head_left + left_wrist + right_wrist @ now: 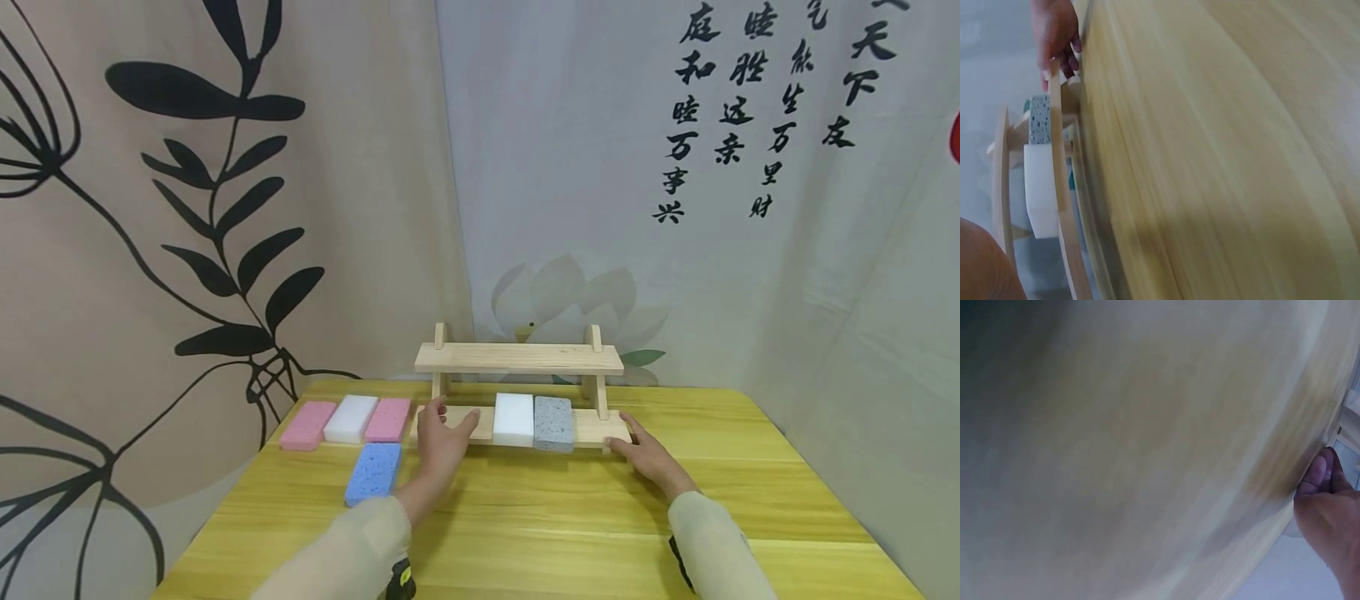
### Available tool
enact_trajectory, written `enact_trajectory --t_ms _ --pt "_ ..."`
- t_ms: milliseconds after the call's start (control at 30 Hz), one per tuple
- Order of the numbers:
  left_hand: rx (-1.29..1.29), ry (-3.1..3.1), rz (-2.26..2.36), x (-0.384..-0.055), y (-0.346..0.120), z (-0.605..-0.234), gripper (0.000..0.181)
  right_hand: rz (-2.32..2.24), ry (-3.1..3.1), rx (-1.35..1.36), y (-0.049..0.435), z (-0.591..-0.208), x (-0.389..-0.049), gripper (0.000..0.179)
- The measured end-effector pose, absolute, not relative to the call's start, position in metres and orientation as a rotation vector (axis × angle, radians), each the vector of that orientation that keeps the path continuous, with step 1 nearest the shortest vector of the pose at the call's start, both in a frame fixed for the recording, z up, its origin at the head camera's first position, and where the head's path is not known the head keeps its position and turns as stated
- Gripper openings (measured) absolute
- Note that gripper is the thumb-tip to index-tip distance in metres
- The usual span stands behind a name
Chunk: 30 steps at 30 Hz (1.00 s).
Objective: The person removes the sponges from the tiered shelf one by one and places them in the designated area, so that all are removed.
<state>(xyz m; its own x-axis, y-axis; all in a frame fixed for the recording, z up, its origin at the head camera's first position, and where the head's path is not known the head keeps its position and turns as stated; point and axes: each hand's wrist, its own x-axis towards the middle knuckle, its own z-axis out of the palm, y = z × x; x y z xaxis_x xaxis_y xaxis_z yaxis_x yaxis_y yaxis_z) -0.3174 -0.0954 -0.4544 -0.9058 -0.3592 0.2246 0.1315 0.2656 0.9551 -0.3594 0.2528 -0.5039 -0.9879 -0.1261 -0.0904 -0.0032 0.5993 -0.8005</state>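
Note:
A two-tier light wooden rack point(517, 358) stands near the table's far edge. On its lower board sit a white sponge point(513, 419) and, right beside it, a speckled grey sponge point(553, 423). My left hand point(441, 440) is over the left part of the lower board, thumb spread away from the fingers, nothing visible between them. At the board's right end, my right hand point(647, 454) grips the corner between thumb and fingers. The left wrist view also shows this right hand point(1055, 37) pinching the board end. The left fingers' contact with the rack is partly hidden.
Left of the rack lie a pink sponge point(308, 426), a white sponge point(350, 418) and another pink sponge point(388, 420) in a row. Nearer, a blue sponge point(373, 473) lies beside my left forearm. A printed curtain point(360, 208) hangs behind the wooden table point(540, 533).

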Motion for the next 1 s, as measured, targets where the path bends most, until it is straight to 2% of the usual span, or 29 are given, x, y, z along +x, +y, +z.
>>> enact_trajectory --t_ms 500,1000 --pt "0.223 -2.136 -1.697 -0.325 -0.056 -0.453 0.075 -1.385 2.648 -0.102 0.253 -0.502 -0.358 0.086" --pt "0.342 -2.209 -1.523 -0.334 -0.023 -0.48 0.084 -1.377 2.646 -0.072 0.253 -0.504 -0.359 0.089"
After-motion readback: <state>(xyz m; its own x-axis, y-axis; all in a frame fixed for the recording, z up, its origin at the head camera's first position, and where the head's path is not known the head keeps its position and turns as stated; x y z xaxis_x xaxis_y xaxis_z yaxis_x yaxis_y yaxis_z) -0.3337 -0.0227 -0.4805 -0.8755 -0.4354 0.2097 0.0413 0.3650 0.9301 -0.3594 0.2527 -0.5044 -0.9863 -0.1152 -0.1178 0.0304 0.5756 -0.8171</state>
